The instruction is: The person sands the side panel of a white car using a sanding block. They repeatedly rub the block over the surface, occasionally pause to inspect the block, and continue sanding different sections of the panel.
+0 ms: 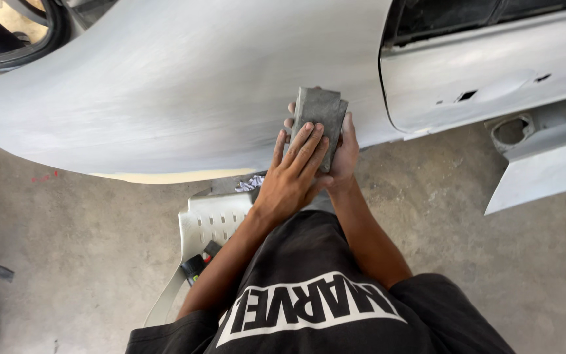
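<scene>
A grey rectangular sanding block (320, 113) stands against the lower edge of a primer-grey car fender (165, 85). My left hand (293, 174) lies over the block's lower face with its fingers spread flat on it. Behind it, my right hand (346, 152) cups the block from the right, fingertips showing at the block's left edge. Both forearms reach up from my black printed shirt (309, 301).
The car door (492, 72) with empty handle holes sits right of the fender seam, a sill panel (545, 164) below it. A white plastic chair (211, 219) stands under the fender, holding a dark can (194, 267) and a crumpled rag (250, 184). Concrete floor (86, 236) all around.
</scene>
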